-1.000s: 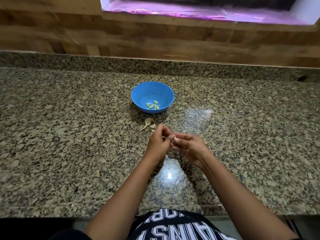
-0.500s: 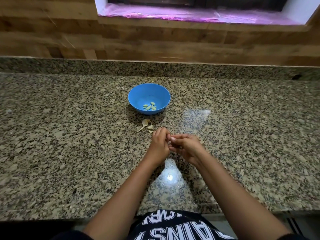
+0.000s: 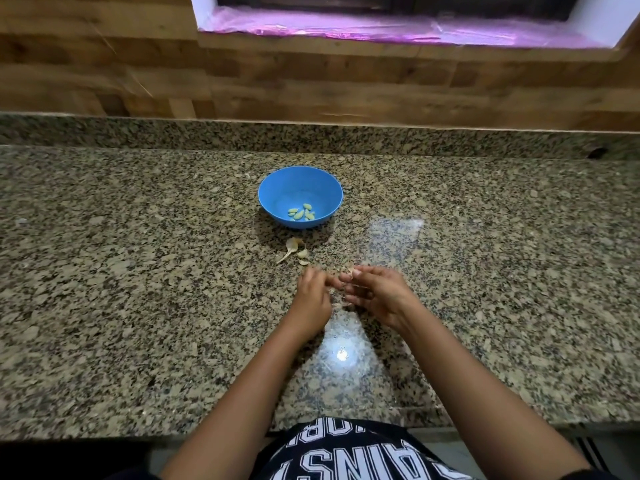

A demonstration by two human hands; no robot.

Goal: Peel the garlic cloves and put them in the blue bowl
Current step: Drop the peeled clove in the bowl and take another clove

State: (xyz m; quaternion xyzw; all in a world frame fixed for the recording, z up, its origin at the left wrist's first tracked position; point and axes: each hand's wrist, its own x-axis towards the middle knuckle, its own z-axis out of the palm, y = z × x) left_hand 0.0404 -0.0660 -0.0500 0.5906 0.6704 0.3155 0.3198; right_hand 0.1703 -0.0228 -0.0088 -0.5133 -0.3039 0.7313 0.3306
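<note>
Nearest me, over the counter (image 3: 138, 306), the left hand (image 3: 313, 296) meets the right hand (image 3: 377, 296), its curled grip too blurred for me to tell, the right's pinching a pale garlic clove (image 3: 350, 271); beyond lie loose skins (image 3: 293, 248), then the blue bowl (image 3: 277, 188) holding peeled cloves (image 3: 301, 213).

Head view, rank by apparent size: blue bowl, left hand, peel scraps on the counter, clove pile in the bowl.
1. blue bowl
2. left hand, nearer the camera, which flatters it
3. peel scraps and clove pile: about alike, unranked
</note>
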